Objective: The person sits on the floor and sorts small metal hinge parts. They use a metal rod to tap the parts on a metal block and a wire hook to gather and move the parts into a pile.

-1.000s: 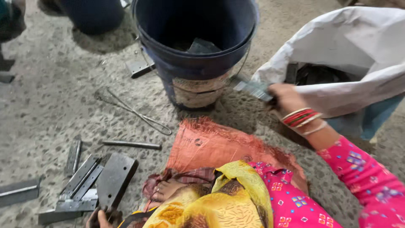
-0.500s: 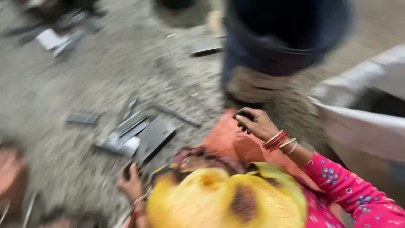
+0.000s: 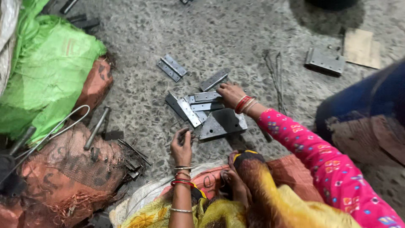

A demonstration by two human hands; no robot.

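Grey metal hinge plates (image 3: 198,106) — flat, overlapping in a loose pile — on speckled floor (image 3: 139,50)

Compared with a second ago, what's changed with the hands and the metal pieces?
The right hand left the blue bucket, where it held a metal piece, and swung left onto the pile of flat hinge plates; whether it grips one is unclear. The view swung left too. The left hand remains low beside the pile.

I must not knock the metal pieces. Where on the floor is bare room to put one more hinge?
Bare floor lies between the lone hinge and the green sack, and above the hinge pile. It is crowded at that pile, where the right hand rests, and by the left hand near the orange mesh sack.
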